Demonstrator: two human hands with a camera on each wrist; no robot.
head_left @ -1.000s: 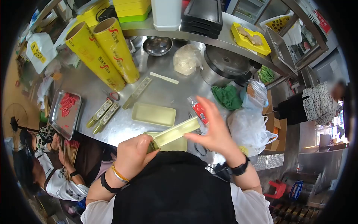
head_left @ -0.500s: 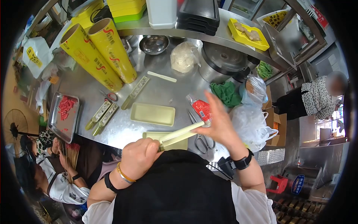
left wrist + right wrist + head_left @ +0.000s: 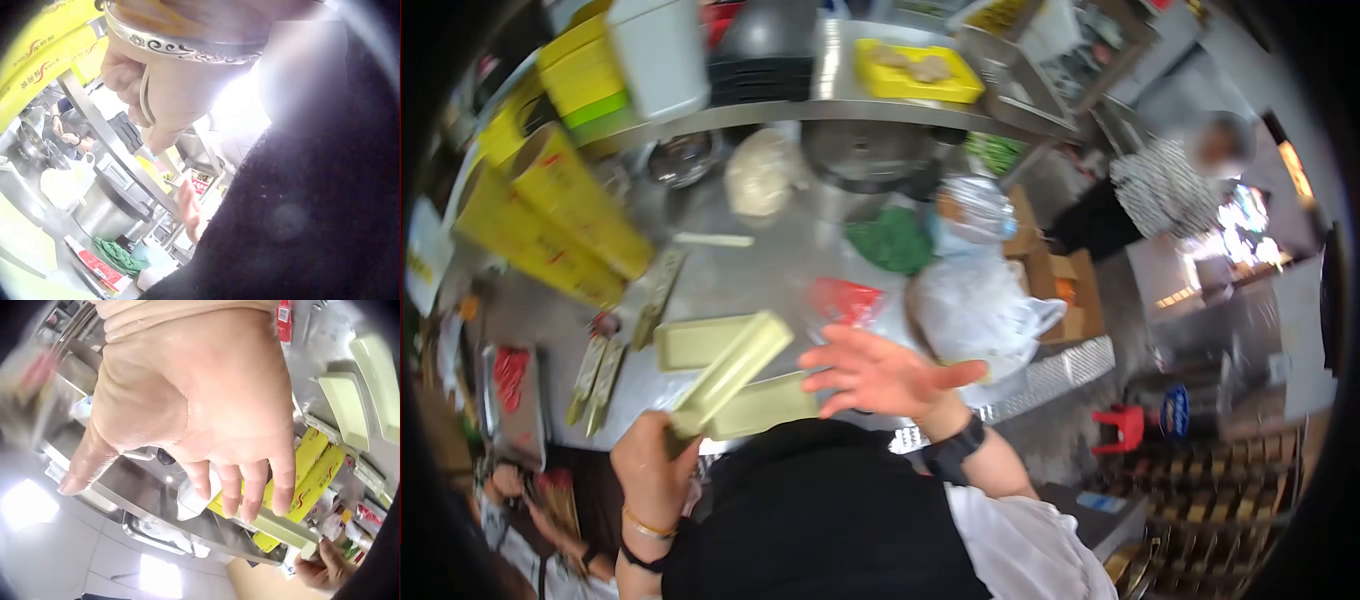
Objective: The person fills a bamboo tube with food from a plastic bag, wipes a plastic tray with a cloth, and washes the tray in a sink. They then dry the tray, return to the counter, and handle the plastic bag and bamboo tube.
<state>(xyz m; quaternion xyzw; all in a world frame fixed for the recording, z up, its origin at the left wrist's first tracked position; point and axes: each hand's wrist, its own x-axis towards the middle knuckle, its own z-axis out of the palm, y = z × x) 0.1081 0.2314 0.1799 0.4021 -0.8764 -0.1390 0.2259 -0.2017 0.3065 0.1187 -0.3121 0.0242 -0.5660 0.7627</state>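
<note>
My left hand (image 3: 650, 462) grips one end of a long pale-green mould (image 3: 740, 372), which is tilted up over the table. In the right wrist view the same mould (image 3: 281, 526) runs out from the left hand (image 3: 328, 569). My right hand (image 3: 887, 374) is spread palm up with nothing in it, right of the mould and apart from it; its palm (image 3: 200, 394) fills the right wrist view. Beneath lie two shallow pale-green trays, one (image 3: 768, 405) by the black apron and another (image 3: 683, 345) behind it. The left wrist view shows the left hand (image 3: 169, 94) with curled fingers.
Filled moulds (image 3: 596, 385) and a metal tray with red pieces (image 3: 538, 432) lie left. Two yellow rolls (image 3: 560, 225) stand behind. A red packet (image 3: 847, 300), green cloth (image 3: 890, 240) and white bag (image 3: 970, 310) lie right, near a lidded pot (image 3: 865, 155).
The head view has swung right and blurred. My right hand has come away from the mould's far end and turned palm up; my left hand has raised the mould to a steeper tilt.
</note>
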